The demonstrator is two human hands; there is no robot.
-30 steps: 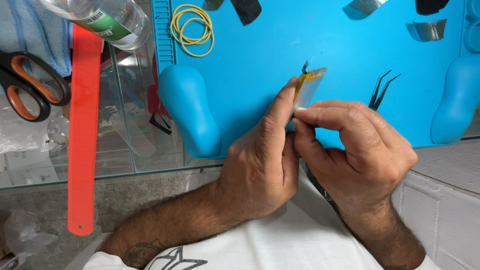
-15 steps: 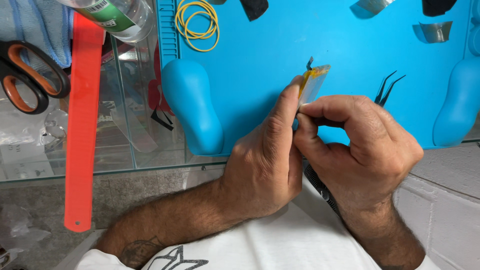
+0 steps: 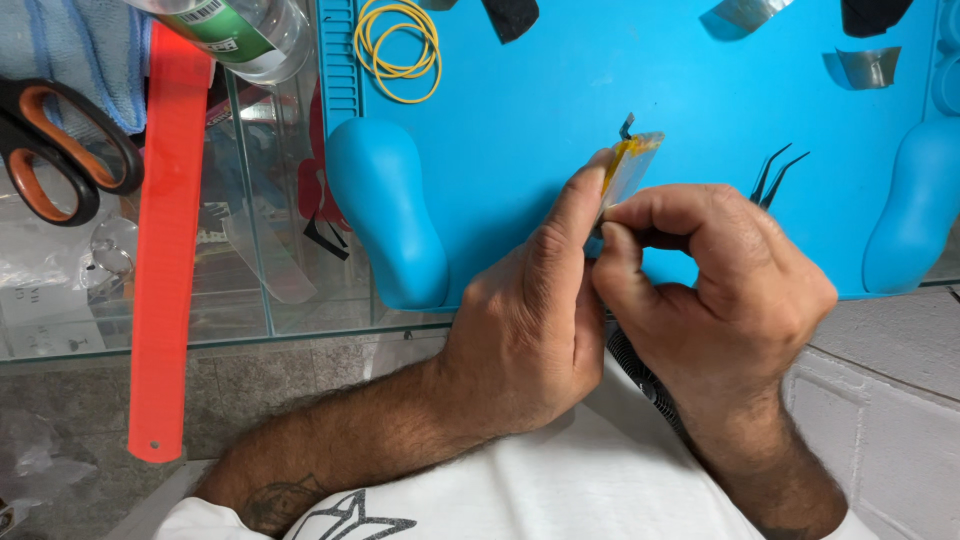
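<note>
Both my hands meet over the near edge of a blue silicone work mat (image 3: pixel 560 80). My left hand (image 3: pixel 530 320) pinches a small flat silver pouch cell (image 3: pixel 630 165) with yellow tape along one edge, thumb pressed up its side. My right hand (image 3: pixel 715 285) grips the same cell from the right, fingertips at its lower end. The cell stands tilted, its short black tab pointing up. Black tweezers (image 3: pixel 775 175) lie on the mat just right of my right hand.
Yellow rubber bands (image 3: pixel 398 38) lie at the mat's top left, silvery foil pieces (image 3: pixel 860 65) at the top right. On the glass table to the left are a long orange strip (image 3: pixel 165 250), orange-handled scissors (image 3: pixel 55 150) and a clear bottle (image 3: pixel 240 30).
The hands and cell have shifted slightly up and right in view. My grip on the cell stays the same, with the right fingers working at its lower edge.
</note>
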